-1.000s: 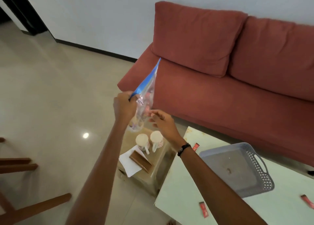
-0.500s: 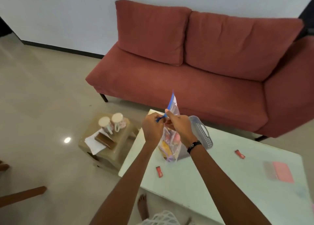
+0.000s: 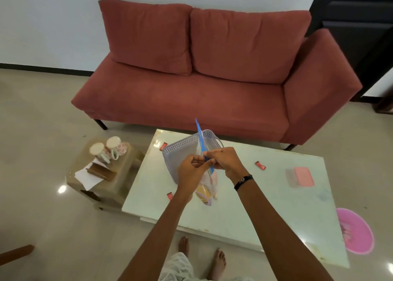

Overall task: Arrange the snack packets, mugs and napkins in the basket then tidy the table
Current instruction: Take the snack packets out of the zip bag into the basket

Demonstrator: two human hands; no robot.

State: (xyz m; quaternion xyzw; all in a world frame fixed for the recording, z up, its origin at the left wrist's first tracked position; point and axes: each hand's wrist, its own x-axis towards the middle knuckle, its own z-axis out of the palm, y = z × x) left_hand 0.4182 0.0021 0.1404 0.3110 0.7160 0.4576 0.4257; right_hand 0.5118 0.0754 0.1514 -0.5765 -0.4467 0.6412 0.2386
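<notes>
My left hand [image 3: 191, 170] and my right hand [image 3: 223, 160] both pinch the blue zip top of a clear bag of snack packets [image 3: 206, 192], which hangs just above the white table [image 3: 265, 206]. Right behind the bag sits the grey perforated basket [image 3: 180, 153], with nothing visible inside it. Two white mugs with red patterns [image 3: 108, 150] stand on a low side stool [image 3: 102, 187] to the left, next to white napkins [image 3: 87, 175] and a brown holder [image 3: 102, 171]. Small red sachets [image 3: 261, 165] [image 3: 169, 196] [image 3: 163, 146] lie scattered on the table.
A pink flat case [image 3: 303, 176] lies on the table's right side. A red sofa [image 3: 202, 78] stands behind the table. On the floor at right is a pink round mat [image 3: 355, 230]. My bare feet [image 3: 202, 253] are at the table's near edge.
I carried the bag from above the side stool over to the table in front of the basket. My right hand joined the left on the blue zip top.
</notes>
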